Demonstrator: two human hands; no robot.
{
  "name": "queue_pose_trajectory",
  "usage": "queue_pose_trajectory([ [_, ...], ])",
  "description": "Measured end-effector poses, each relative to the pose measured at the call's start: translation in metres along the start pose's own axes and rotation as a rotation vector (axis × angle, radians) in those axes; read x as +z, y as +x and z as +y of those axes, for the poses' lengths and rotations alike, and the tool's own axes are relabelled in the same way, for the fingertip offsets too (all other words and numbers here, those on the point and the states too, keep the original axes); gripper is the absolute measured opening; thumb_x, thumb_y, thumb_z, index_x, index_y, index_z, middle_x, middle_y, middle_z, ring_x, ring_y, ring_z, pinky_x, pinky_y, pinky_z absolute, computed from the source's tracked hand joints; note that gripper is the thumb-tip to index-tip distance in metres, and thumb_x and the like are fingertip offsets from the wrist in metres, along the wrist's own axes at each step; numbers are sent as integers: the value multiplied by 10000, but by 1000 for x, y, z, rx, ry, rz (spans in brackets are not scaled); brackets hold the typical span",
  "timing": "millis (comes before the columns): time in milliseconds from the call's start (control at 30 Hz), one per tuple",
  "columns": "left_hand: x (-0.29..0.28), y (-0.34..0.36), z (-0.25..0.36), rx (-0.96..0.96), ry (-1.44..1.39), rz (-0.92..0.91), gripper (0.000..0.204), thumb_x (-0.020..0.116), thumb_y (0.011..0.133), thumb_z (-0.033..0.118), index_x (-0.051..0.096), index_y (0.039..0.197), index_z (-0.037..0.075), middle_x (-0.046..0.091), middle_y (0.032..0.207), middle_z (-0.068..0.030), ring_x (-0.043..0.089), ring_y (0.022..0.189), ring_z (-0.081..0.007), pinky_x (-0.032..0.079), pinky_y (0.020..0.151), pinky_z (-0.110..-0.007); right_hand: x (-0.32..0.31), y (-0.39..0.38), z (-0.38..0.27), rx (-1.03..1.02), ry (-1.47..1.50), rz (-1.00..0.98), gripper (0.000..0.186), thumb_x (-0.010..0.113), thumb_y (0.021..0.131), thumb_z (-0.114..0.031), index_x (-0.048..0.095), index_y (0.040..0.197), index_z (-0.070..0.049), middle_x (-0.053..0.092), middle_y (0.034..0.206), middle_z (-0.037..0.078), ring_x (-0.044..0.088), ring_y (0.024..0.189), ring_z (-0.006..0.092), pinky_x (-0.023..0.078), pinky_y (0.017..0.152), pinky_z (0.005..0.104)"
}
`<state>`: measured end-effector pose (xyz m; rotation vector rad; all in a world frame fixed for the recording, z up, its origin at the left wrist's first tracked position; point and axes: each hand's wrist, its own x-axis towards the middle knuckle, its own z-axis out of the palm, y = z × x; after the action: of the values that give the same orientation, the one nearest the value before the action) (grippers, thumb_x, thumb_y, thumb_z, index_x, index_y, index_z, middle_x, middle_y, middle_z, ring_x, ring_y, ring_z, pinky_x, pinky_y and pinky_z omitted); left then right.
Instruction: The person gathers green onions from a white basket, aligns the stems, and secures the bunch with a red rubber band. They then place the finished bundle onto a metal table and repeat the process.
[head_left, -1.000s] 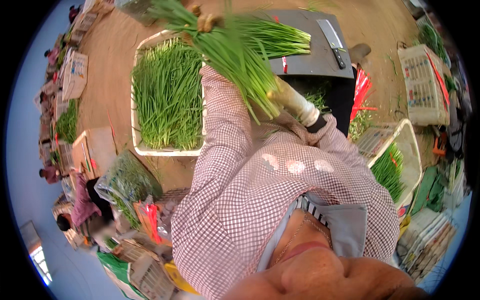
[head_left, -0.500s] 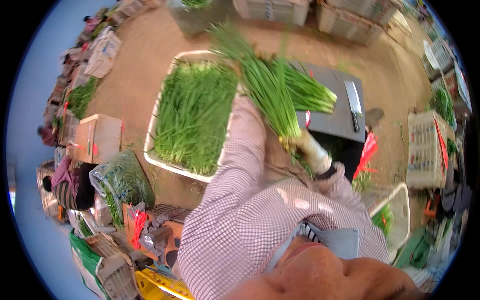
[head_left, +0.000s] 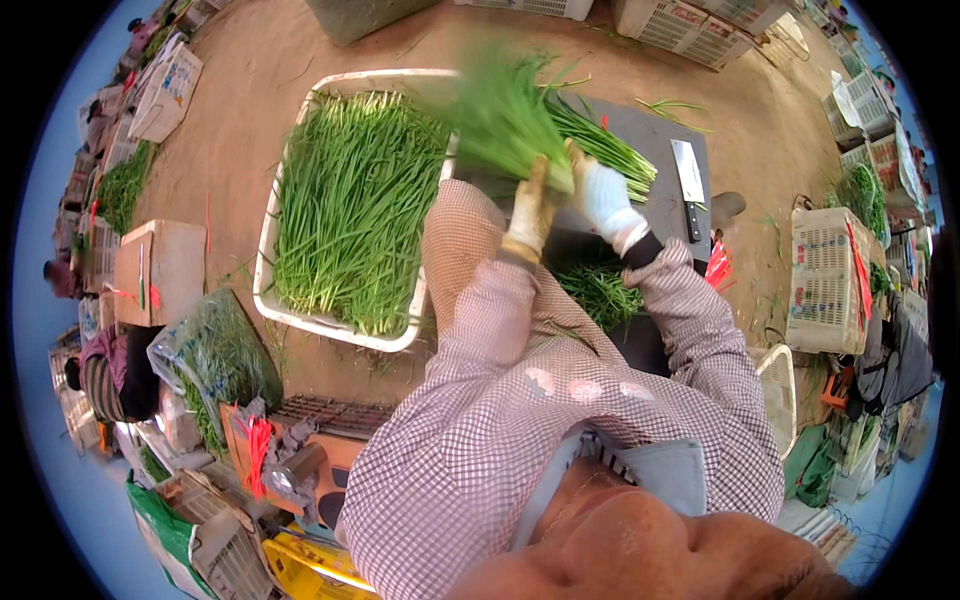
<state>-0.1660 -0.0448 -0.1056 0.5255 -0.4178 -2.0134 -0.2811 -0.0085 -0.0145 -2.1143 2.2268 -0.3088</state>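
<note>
Both my hands wear pale work gloves with yellowed parts. Between them, over the near left edge of a dark grey board [head_left: 650, 128], is a bunch of garlic chives [head_left: 507, 118], its leaves pointing away and smeared by motion. My left hand [head_left: 529, 212] closes round the stem end from the left. From the right, my right hand [head_left: 604, 196] grips the same stem end. More garlic chives [head_left: 612, 142] lie on the board just beyond my right hand. A knife [head_left: 687, 175] with a broad blade and black handle rests at the board's right side.
Left of my knee, a white plastic crate [head_left: 400, 338] holds many garlic chives. Loose greens [head_left: 597, 292] lie below my hands, between my legs. Red ties [head_left: 718, 265] hang by the board's near right corner. Stacked crates [head_left: 690, 30] stand beyond; another white crate [head_left: 775, 385] is at my right.
My left hand has come out from behind the leaves to the stem end. My right hand has risen to meet it, and the bunch has shifted left and away.
</note>
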Motion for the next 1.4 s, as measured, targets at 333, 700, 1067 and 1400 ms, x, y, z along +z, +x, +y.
queue_pose_trajectory([
  [333,-16,7,13,-42,-343,15,393,692,871,165,582,1194,-29,681,1043,-165,645,1046,-292,513,986,-424,-19,-43,-33,-150,63,-1,879,746,755,-220,303,1490,-30,619,1070,227,662,900,363,564,719,431],
  [700,10,-3,25,93,-349,-140,519,675,880,111,471,1344,-3,647,1034,-138,630,958,-277,510,983,-491,61,-182,85,78,228,-107,317,700,889,-303,673,1138,-109,700,1024,145,692,869,325,554,692,378],
  [1067,47,-29,-30,-3,35,34,508,757,843,225,543,1249,8,607,1183,-129,605,1073,-257,515,990,-409,-6,-71,40,-96,513,80,1036,840,733,-312,244,1544,-65,442,1466,235,434,1362,347,388,1104,362],
  [1400,43,50,-23,-24,-193,114,412,699,910,262,564,1236,50,634,1194,-90,599,1109,-255,519,960,-426,17,9,157,-263,371,-169,1072,768,760,-169,81,1584,-192,492,1394,240,603,1128,388,504,954,418],
])
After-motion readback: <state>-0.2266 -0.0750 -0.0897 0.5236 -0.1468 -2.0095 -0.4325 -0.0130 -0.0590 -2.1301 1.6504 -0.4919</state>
